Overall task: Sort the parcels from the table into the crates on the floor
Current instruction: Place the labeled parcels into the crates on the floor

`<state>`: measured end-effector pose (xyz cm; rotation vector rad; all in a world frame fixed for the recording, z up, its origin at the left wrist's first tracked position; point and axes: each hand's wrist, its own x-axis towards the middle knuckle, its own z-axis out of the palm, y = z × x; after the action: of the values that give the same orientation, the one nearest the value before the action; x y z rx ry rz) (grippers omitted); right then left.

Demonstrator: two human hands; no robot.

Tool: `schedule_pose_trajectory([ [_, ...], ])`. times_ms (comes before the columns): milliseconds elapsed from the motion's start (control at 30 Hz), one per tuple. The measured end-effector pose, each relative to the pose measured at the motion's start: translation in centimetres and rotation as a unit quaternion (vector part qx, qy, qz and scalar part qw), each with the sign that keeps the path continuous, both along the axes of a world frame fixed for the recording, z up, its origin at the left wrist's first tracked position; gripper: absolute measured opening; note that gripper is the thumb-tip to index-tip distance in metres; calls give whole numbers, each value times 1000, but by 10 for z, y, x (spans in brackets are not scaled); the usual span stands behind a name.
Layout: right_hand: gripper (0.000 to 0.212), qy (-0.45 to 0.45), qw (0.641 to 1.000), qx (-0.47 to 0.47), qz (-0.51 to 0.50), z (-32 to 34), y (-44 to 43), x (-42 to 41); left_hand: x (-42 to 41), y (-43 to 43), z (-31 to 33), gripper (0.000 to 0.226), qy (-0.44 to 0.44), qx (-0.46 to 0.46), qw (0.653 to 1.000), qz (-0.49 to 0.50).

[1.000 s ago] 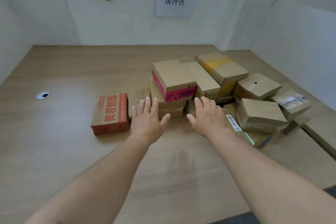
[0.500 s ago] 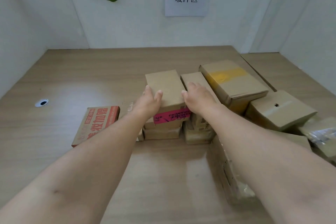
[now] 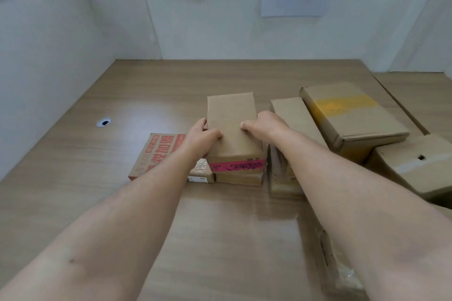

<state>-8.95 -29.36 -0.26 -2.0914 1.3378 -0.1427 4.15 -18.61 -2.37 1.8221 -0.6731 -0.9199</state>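
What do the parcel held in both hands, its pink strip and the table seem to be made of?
Parcel: matte brown cardboard, judging by its dull face and creased edges. Pink strip: probably plastic packing tape, smooth, black print. Table: wood-grain top with light glare, likely laminate, though solid wood cannot be ruled out.

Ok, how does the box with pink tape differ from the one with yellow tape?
The pink-tape box is gripped by the left hand and right hand; the yellow-tape box is untouched. The pink-tape box carries its tape on the near end face, the yellow-tape box across its top. The yellow-tape box looks wider than the pink-tape box. Both are closed brown cardboard boxes.
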Motion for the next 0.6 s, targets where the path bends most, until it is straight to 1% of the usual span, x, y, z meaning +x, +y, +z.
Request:
schedule_pose_trajectory([
  [100,45,-53,996,76,17,0,10,8,3,22,7,31,14,13,1000,6],
  [167,39,-74,991,111,27,0,19,15,4,35,8,33,16,23,1000,13],
  [233,29,-78,988,126,40,0,29,21,6,49,10,33,3,32,999,26],
  [267,28,-82,987,130,45,0,35,24,8,55,11,32,0,33,999,34],
  [333,33,-95,984,140,50,0,47,29,10,71,12,30,13,33,998,49],
  [400,45,-98,983,145,57,0,61,33,14,89,13,28,19,38,998,54],
  [467,53,-102,979,160,69,1,77,36,16,108,12,18,19,23,998,62],
  [500,53,-105,977,170,78,1,86,38,17,118,12,14,23,8,997,73],
  [533,48,-108,974,178,88,0,95,39,18,127,12,20,32,-2,996,87],
  [567,43,-110,971,189,95,0,105,41,19,136,12,33,44,1,994,102],
  [600,42,-114,967,207,99,0,116,42,21,146,10,50,53,15,991,118],
])
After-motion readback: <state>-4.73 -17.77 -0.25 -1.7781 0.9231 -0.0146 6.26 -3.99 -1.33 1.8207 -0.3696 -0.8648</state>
